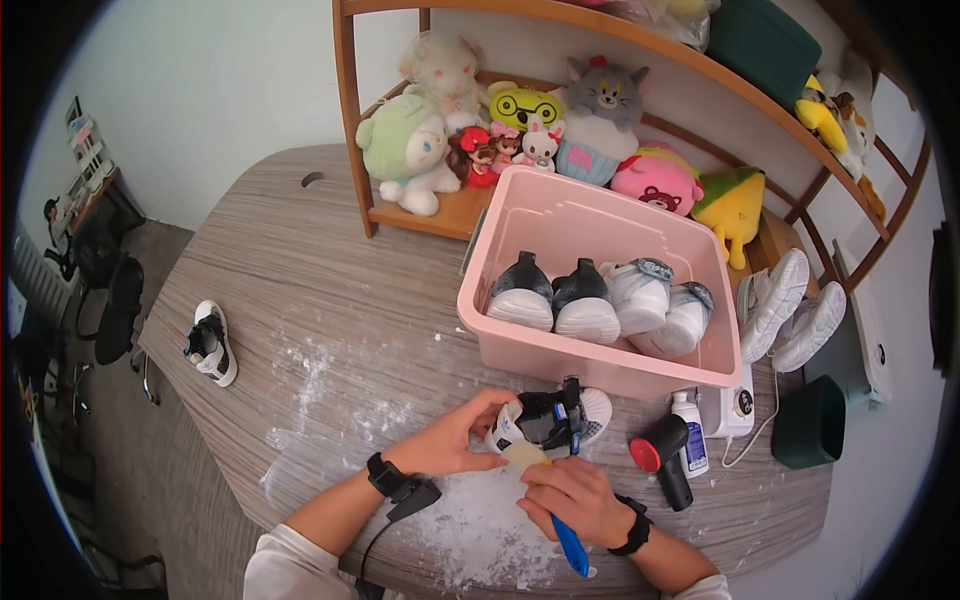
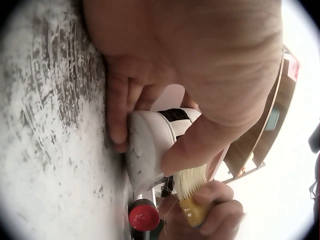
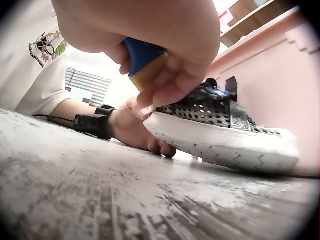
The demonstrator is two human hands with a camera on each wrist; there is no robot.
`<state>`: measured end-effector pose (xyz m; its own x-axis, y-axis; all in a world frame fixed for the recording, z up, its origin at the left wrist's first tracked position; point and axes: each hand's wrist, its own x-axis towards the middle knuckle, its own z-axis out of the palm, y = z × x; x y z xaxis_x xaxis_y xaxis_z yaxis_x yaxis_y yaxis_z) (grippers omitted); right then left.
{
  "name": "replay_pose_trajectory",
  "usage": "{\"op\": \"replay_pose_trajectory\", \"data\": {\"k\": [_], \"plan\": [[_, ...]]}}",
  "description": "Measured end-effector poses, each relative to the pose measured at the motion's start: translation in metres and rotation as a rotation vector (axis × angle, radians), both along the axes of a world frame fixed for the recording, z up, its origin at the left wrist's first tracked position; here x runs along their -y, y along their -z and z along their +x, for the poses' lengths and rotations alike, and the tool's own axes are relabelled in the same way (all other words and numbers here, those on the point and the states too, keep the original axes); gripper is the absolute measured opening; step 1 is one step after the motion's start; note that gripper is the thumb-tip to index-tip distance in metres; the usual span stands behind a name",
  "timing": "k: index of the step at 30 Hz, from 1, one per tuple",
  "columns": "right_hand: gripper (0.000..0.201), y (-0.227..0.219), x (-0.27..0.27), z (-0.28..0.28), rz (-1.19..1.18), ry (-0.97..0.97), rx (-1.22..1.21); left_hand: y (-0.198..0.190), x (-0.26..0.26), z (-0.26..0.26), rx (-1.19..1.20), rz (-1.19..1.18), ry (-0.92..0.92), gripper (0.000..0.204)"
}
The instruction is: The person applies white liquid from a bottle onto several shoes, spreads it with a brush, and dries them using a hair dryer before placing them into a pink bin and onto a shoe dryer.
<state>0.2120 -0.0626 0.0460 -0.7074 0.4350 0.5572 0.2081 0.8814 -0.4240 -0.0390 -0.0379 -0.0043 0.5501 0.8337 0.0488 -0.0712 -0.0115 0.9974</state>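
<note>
A black-and-white sneaker (image 1: 548, 418) stands on the table in front of a pink tub (image 1: 612, 372). My left hand (image 1: 450, 435) grips the sneaker by its white heel, thumb on one side and fingers on the other, as the left wrist view shows. My right hand (image 1: 580, 498) holds a paintbrush with a blue handle (image 1: 570, 548) and a yellow collar. Its pale bristles (image 2: 192, 181) lie against the heel end of the sneaker, beside the left thumb. In the right wrist view, the sneaker's mesh side and white sole (image 3: 225, 147) face the camera, its toe beside the tub.
White powder (image 1: 490, 530) is smeared over the table. A matching sneaker (image 1: 211, 345) stands at the left edge. Several shoes fill the tub, and white shoes (image 1: 775, 305) lean beside it. A hair dryer (image 1: 665, 455), white bottle (image 1: 690, 430) and green bin (image 1: 810, 425) stand right.
</note>
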Motion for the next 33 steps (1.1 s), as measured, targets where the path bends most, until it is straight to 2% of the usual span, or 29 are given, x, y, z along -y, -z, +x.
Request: {"op": "replay_pose_trajectory", "data": {"k": [12,14,17,23,27,29,30,33], "plan": [[0.014,0.001,-0.015,0.015,-0.017,0.177,-0.085,-0.005,0.0,0.002,0.048,-0.024,-0.063,0.075],[0.012,-0.001,-0.018,0.019,-0.15,0.23,-0.123,-0.005,0.001,0.002,0.035,-0.039,-0.075,0.072],[0.01,-0.001,-0.025,0.023,-0.181,0.289,-0.177,-0.006,0.0,0.004,0.041,-0.047,-0.086,0.068],[0.019,-0.003,-0.029,0.033,-0.36,0.513,-0.195,-0.003,0.002,0.006,0.029,-0.025,-0.096,0.067],[0.026,-0.014,-0.026,0.041,-0.413,0.484,-0.147,-0.005,0.002,0.004,0.006,-0.019,-0.091,0.067],[0.022,-0.021,-0.025,0.043,-0.371,0.302,-0.216,-0.004,0.001,0.004,0.016,-0.038,-0.09,0.067],[0.022,-0.022,-0.024,0.042,-0.371,0.301,-0.215,-0.002,0.001,0.004,0.038,-0.03,-0.093,0.067],[0.01,-0.022,-0.017,0.036,-0.361,0.105,-0.322,0.0,0.002,0.005,0.051,-0.021,-0.096,0.068]]}}
